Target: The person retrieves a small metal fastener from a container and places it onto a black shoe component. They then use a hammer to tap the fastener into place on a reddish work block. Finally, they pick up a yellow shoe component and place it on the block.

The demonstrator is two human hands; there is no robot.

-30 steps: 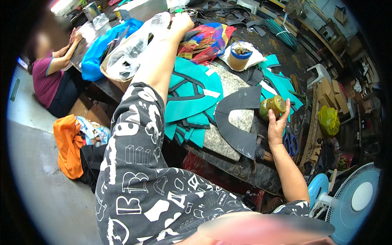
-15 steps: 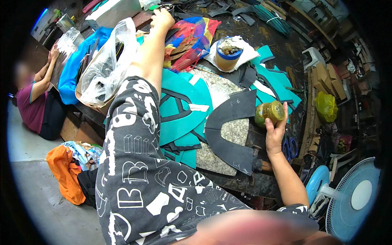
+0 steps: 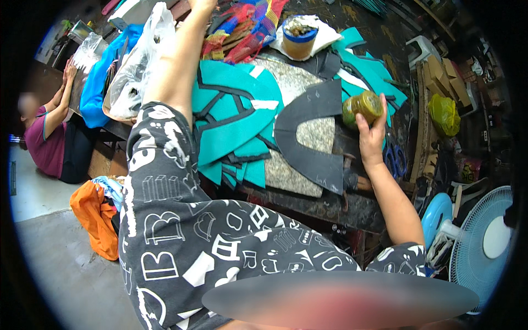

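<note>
My right hand point(image 3: 373, 131) is closed around a small yellowish-green glass jar point(image 3: 362, 108), held tilted above the right side of the work table. Just left of it, a dark grey U-shaped sheet piece point(image 3: 291, 135) lies on a speckled stone slab point(image 3: 275, 77). Stretched toward the far left, my left arm point(image 3: 177, 71) leaves the picture at the top edge, so the left hand is cut off. Beside that arm are stacked teal pieces with dark edging point(image 3: 234, 129). A blue-rimmed tub point(image 3: 300, 43) stands on white cloth behind the slab.
Blue-handled scissors point(image 3: 395, 160) lie right of my right wrist. More teal pieces point(image 3: 374, 77) spread behind the jar. A red-and-blue mesh bag point(image 3: 242, 30) and a clear plastic bag point(image 3: 135, 77) flank my left arm. A fan point(image 3: 484, 242) stands right; another person point(image 3: 44, 140) sits left.
The whole view has shifted, with the table higher in the picture. My left hand has passed out beyond the top edge. The jar stays in my right hand.
</note>
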